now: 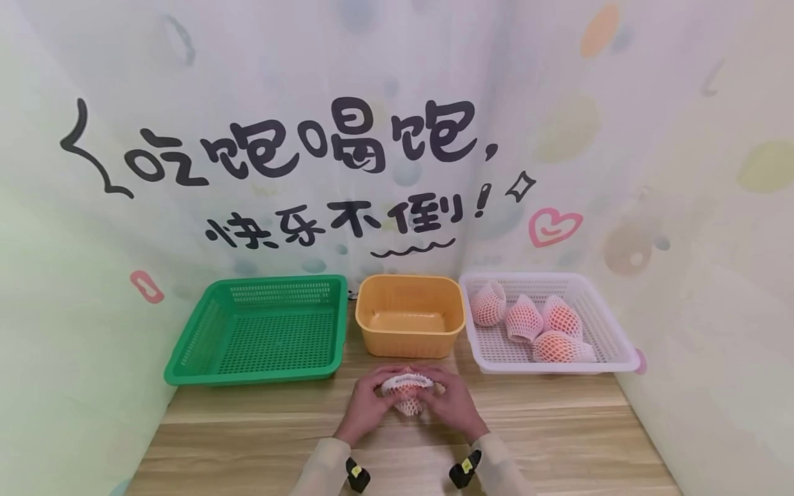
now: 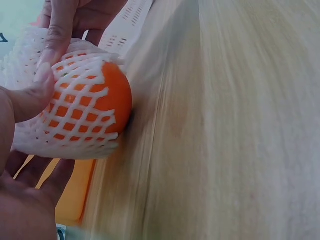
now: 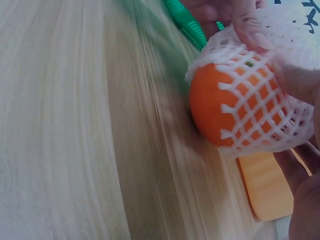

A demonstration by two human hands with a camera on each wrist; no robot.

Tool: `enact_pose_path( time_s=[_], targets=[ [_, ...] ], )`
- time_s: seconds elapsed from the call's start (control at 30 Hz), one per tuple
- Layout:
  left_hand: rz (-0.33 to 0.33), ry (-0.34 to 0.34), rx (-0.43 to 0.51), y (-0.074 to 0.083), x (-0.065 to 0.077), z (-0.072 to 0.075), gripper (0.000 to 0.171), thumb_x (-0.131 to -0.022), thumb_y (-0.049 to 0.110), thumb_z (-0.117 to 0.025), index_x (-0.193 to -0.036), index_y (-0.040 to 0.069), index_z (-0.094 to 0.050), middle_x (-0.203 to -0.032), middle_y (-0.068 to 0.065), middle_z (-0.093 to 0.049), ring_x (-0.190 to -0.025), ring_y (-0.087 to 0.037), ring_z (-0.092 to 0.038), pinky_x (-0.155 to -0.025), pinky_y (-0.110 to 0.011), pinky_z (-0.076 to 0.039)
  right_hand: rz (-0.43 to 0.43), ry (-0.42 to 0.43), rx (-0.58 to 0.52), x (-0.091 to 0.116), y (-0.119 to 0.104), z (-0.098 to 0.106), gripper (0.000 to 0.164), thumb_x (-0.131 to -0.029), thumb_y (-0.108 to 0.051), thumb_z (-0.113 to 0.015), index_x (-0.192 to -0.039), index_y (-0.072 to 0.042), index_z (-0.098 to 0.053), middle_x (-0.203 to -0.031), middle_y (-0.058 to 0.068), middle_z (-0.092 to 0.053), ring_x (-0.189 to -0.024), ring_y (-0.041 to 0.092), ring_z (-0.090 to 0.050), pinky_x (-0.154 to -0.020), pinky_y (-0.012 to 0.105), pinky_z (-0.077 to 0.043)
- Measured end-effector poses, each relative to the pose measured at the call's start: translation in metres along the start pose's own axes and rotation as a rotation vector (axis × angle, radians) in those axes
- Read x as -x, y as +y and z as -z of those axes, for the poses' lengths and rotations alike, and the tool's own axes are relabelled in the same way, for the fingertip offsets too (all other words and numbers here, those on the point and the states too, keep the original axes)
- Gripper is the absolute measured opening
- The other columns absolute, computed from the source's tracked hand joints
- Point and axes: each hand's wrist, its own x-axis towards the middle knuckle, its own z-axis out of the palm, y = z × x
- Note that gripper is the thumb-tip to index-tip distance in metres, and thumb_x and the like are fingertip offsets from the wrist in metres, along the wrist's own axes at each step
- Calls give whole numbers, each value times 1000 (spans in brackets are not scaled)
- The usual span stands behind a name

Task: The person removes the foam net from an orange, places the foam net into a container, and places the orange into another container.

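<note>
Both hands hold one orange [image 2: 121, 92] that sits partly inside a white foam net [image 2: 82, 107], low over the table in front of the yellow bin. My left hand [image 1: 364, 405] grips it from the left, thumb on the near side of the net and fingers behind. From the right, my right hand [image 1: 454, 403] grips the same netted fruit, its thumb also pressing on the mesh. Bare orange skin shows at the lower end in both wrist views, while the rest is covered by the mesh. The net's upper part is bunched between the hands.
A green basket [image 1: 257, 377] stands at the left, and a yellow bin [image 1: 409, 344] is just beyond the hands. At the right, a white basket [image 1: 558, 368] holds several netted fruits [image 1: 561, 346]. A printed cloth [image 1: 397, 69] hangs behind the wooden table [image 1: 248, 441].
</note>
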Motion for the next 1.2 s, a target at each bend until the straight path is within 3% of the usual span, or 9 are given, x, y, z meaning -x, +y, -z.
enact_pose_path(
  time_s=[0.17,0.27,0.43,0.57,0.63,0.8,1.03,1.2],
  targets=[
    [-5,41,12,3,0,-3,34,-87,9,-79,-118,24,-77,-126,10,-71,-127,-18,-64,-110,-30,-49,66,56,-38,0,0,-3,33,-83,4,-79,-112,-12,-79,-118,4,-77,-112,27,-72,-101,36,-56],
    [1,46,-3,2,0,-4,32,-88,16,-80,-119,25,-76,-125,10,-72,-125,-17,-64,-109,-30,-50,63,41,-36,0,-2,-1,35,-84,0,-80,-116,-14,-77,-119,3,-76,-113,28,-71,-102,38,-55],
    [14,-13,-32,-2,1,-2,50,-87,33,-79,-134,17,-67,-134,3,-68,-129,-21,-61,-112,-43,-49,-17,-81,-19,0,-5,7,53,-83,-11,-85,-132,-19,-69,-135,-1,-69,-130,23,-61,-114,49,-45],
    [29,-83,-3,-2,0,1,65,-88,29,-81,-145,11,-56,-144,-3,-60,-136,-26,-55,-116,-49,-44,-61,-167,-15,-3,-6,10,58,-83,-14,-86,-136,-22,-66,-141,-2,-65,-136,23,-57,-117,54,-41],
    [29,-91,11,-1,-1,2,65,-86,28,-82,-145,14,-57,-146,-3,-59,-138,-26,-53,-117,-49,-43,-75,-175,-14,-4,-7,10,56,-83,-16,-86,-134,-25,-67,-140,-4,-65,-134,23,-58,-117,54,-42],
    [-15,-31,2,0,-4,2,51,-84,31,-83,-132,24,-68,-139,5,-65,-134,-21,-58,-114,-42,-47,-98,-144,-12,-7,-7,10,46,-83,-24,-85,-127,-30,-72,-135,-10,-68,-131,20,-61,-114,51,-45],
    [-44,35,-12,-2,-1,-1,38,-79,33,-85,-116,25,-77,-127,14,-70,-128,-16,-62,-113,-39,-48,-12,-92,13,-5,-5,7,42,-82,-20,-86,-122,-23,-76,-127,-6,-73,-123,21,-67,-108,44,-51],
    [-90,77,-31,-2,-3,-2,31,-81,12,-85,-110,21,-80,-122,11,-74,-123,-18,-66,-111,-39,-48,44,-44,-18,-4,-2,4,39,-81,-8,-86,-118,-18,-78,-123,-2,-75,-119,24,-69,-105,42,-53]
  ],
)
